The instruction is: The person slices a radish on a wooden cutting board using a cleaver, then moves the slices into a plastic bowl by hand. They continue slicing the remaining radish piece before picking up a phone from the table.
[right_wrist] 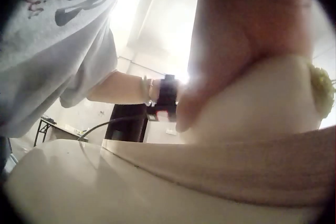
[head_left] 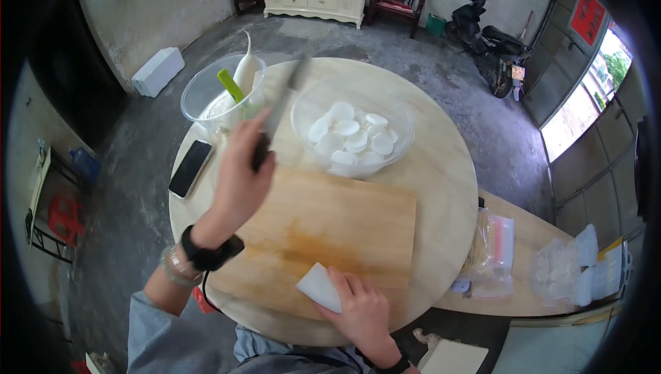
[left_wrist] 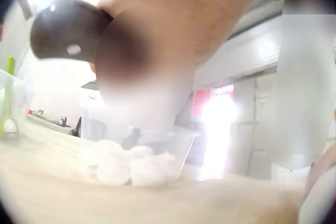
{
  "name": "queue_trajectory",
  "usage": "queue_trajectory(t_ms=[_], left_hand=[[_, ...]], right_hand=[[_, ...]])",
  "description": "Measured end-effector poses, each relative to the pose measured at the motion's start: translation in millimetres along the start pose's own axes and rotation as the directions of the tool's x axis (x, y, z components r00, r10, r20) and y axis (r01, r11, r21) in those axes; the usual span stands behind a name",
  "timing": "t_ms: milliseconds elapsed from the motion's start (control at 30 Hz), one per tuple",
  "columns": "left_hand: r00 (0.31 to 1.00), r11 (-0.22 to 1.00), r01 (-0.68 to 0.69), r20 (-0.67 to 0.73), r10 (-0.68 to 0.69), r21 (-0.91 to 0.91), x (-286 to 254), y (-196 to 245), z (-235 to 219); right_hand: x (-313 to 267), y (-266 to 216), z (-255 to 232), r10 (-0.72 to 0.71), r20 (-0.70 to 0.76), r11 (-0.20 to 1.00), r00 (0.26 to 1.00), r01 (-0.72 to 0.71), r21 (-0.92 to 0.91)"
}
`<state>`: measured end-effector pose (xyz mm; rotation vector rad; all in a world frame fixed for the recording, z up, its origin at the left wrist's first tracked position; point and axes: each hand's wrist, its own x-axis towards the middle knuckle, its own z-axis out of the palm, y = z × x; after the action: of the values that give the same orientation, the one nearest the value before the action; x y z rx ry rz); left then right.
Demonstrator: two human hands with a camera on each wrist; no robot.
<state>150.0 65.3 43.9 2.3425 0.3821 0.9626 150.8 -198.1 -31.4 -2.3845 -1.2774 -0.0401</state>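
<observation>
My left hand grips the dark handle of a knife, raised over the far left part of a wooden cutting board. The blade points away, toward the back of the table. On the board's near edge, my right hand holds a short piece of white radish; in the right wrist view a rough greenish end shows on it. Behind the board stands a clear bowl with several round white radish slices. The left wrist view is partly blurred, with the slices visible low down.
A clear tub at the table's far left contains a long white radish and a green-handled tool. Before it lies a phone. On the right, a side table bears plastic bags and a clear container.
</observation>
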Motion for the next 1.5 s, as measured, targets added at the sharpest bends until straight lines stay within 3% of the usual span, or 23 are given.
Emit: queue_trajectory(t_ms=[67, 133, 267, 467, 600, 667, 700, 733, 800, 833, 867, 967, 1100, 1233, 1333, 1400, 1433, 1500], left_hand=[[0.978, 0.959, -0.142, 0.184, 0.098, 0.246, 7, 2, 25], [0.899, 0.706, -0.409, 0.389, 0.202, 0.579, -2, 4, 39], [0.922, 0.750, -0.345, 0.355, 0.157, 0.564, -21, 10, 29], [0.929, 0.809, -0.257, 0.367, 0.055, 0.529, -65, 25, -31], [0.962, 0.911, -0.138, 0.272, 0.030, 0.388, -103, 15, -64], [0.979, 0.990, 0.096, 0.173, -0.112, 0.101, -122, 5, -73], [0.952, 0.970, 0.236, 0.187, -0.244, 0.064, -129, 7, -80], [0.949, 0.967, 0.248, 0.185, -0.255, 0.058, -137, 8, -85], [0.781, 0.752, 0.623, 0.227, -0.583, -0.215, -153, 8, -96], [0.715, 0.642, 0.699, 0.279, -0.641, -0.315, -153, 15, -100], [0.713, 0.634, 0.700, 0.273, -0.646, -0.327, -158, 13, -103], [0.550, 0.351, 0.825, 0.488, -0.678, -0.442, -171, 16, -112], [0.543, 0.406, 0.839, 0.598, -0.590, -0.361, -185, 13, -110], [0.576, 0.383, 0.817, 0.607, -0.547, -0.431, -195, 7, -106], [0.537, 0.324, 0.844, 0.676, -0.505, -0.428, -196, 11, -112], [0.457, 0.355, 0.883, 0.741, -0.492, -0.308, -200, 17, -117], [0.509, 0.381, 0.853, 0.730, -0.456, -0.356, -207, 13, -112], [0.503, 0.349, 0.860, 0.734, -0.455, -0.372, -210, 17, -111]], right_hand=[[2, 1, -1, -0.014, -0.022, 1.000, 1.000, 0.014, 0.014], [1, 3, -2, -0.016, -0.046, 0.999, 0.999, 0.018, 0.029], [1, 4, -1, -0.013, -0.040, 0.999, 0.999, 0.014, 0.044], [2, 1, -3, -0.006, -0.001, 0.999, 1.000, 0.006, 0.053], [2, -2, -3, 0.015, 0.024, 0.999, 1.000, -0.016, 0.044], [4, -3, -4, 0.014, 0.035, 0.999, 0.999, -0.016, 0.050], [4, -4, -4, 0.019, 0.039, 0.998, 0.999, -0.021, 0.062], [5, -3, -3, 0.016, 0.051, 0.998, 0.999, -0.019, 0.056], [5, -2, 0, -0.008, 0.013, 0.999, 1.000, 0.008, 0.051], [6, -4, -2, -0.019, 0.024, 0.999, 1.000, 0.018, 0.042], [8, -5, -4, -0.027, 0.017, 0.999, 0.999, 0.026, 0.040], [9, -7, -4, -0.051, 0.011, 0.998, 0.999, 0.051, 0.022], [9, -10, -8, -0.074, 0.021, 0.997, 0.997, 0.075, -0.026], [13, -9, -14, -0.141, 0.060, 0.987, 0.988, 0.145, -0.067], [11, -11, -17, -0.154, 0.096, 0.985, 0.983, 0.160, -0.067], [12, -12, -20, -0.181, 0.113, 0.978, 0.977, 0.191, -0.089], [13, -11, -19, -0.193, 0.122, 0.974, 0.974, 0.205, -0.093], [13, -9, -14, -0.166, 0.120, 0.983, 0.979, 0.173, -0.059]])
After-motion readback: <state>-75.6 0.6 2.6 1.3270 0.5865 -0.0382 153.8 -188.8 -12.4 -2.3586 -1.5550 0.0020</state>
